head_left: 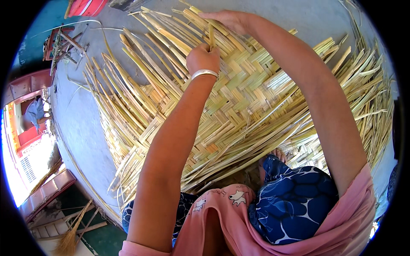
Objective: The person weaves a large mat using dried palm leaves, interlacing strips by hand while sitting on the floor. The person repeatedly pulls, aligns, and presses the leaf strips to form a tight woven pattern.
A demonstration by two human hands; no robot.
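A partly woven mat (239, 85) of flat, yellow-green reed strips lies on the floor before me, in a zigzag weave with loose strip ends along its far and left edges. My left hand (203, 59), with a silver bangle at the wrist, is closed in a fist on a reed strip (211, 36) that is bent upright from the weave. Beyond it, at the mat's far edge, my right hand (230, 20) reaches over with its fingertips at another reed strip (200, 15). The undersides of its fingers are partly hidden.
Long loose reeds (256, 138) lie across the mat's near side, close to my foot (279, 154). More reeds (367, 85) spread at the right. A wooden frame (64, 42) and a red container (87, 7) stand far left. A straw broom (70, 239) leans at lower left.
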